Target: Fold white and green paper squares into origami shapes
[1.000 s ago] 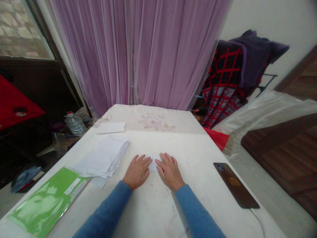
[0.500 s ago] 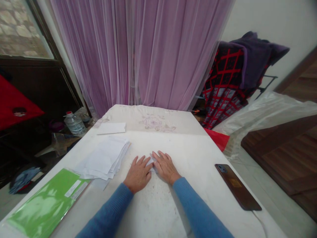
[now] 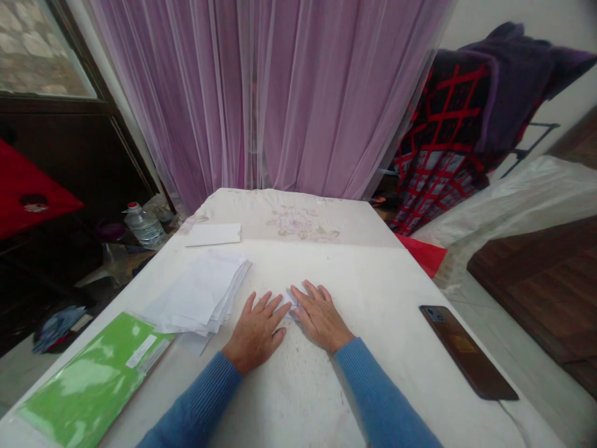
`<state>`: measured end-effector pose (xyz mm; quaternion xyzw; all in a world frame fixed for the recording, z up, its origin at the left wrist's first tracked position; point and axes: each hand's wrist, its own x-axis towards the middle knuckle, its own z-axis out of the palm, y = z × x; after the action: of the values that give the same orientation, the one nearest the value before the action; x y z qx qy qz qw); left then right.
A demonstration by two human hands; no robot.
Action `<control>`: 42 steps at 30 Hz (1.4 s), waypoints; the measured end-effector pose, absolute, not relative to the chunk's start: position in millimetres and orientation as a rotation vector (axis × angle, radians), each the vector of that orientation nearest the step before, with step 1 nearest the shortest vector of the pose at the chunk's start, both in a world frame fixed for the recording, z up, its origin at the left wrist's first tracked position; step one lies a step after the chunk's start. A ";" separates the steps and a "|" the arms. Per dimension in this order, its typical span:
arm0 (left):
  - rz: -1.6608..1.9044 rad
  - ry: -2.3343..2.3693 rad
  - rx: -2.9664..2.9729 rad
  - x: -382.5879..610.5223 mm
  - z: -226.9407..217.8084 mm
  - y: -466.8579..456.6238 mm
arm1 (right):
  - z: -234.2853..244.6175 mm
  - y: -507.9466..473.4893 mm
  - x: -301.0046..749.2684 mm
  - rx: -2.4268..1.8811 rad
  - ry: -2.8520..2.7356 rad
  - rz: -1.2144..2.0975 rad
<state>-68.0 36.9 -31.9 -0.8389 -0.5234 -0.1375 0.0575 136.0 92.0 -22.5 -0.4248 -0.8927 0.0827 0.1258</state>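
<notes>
White tabletop (image 3: pixel 298 398) first; the left hand (image 3: pixel 255 333) and right hand (image 3: pixel 321 317) lie flat on it, fingers (image 3: pixel 310 298) spread wide, tips on a small folded white paper (image 3: pixel 290 305) between them; a green packet (image 3: pixel 91 379) lies to the left; a dark phone (image 3: pixel 466 351) lies to the right; a pile of white paper (image 3: pixel 200 292) sits just beside the left hand; one white envelope (image 3: pixel 213 234) lies farther on; a purple curtain (image 3: pixel 265 93) hangs behind.

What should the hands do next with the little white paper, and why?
Probably press the paper flat with the fingertips. It seems folded, and the left hand and right hand already lie flat on the table, with their fingers touching it from both sides.
</notes>
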 end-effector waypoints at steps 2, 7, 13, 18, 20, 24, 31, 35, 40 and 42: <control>-0.442 -1.615 -2.527 -64.7 -29.6 37.2 | -22.5 92.8 134.7 -1.288 -2.588 0.227; -0.503 -1.652 -2.505 -56.1 -26.1 40.5 | -23.5 93.7 132.3 -1.335 -2.601 0.221; -0.529 -1.646 -2.520 -50.1 -28.6 46.5 | -24.2 93.5 132.0 -1.271 -2.596 0.276; -0.476 -1.686 -2.512 -53.5 -30.4 47.1 | -22.3 91.4 131.5 -1.353 -2.554 0.257; -0.473 -1.696 -2.513 -57.7 -28.7 45.8 | -22.5 87.5 137.1 -1.343 -2.562 0.282; -0.496 -1.732 -2.550 -67.4 -24.8 44.5 | -26.5 77.2 155.6 -1.293 -2.539 0.311; -0.623 -1.773 -2.540 -72.9 -27.9 48.0 | -28.0 72.5 164.7 -1.303 -2.428 0.354; -0.602 -1.733 -2.557 -68.1 -24.0 50.2 | -27.5 73.1 162.4 -1.286 -2.411 0.331; -0.520 -1.745 -2.549 -61.2 -17.5 51.9 | -29.4 73.9 162.0 -1.275 -2.389 0.298; -0.506 -1.747 -2.553 -60.7 -15.5 52.3 | -30.5 75.0 162.5 -1.260 -2.384 0.278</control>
<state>-60.7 52.3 -15.5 -0.8144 -0.5573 -0.1614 0.0036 162.5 75.0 -30.5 -0.4541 -0.8591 0.1001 0.2138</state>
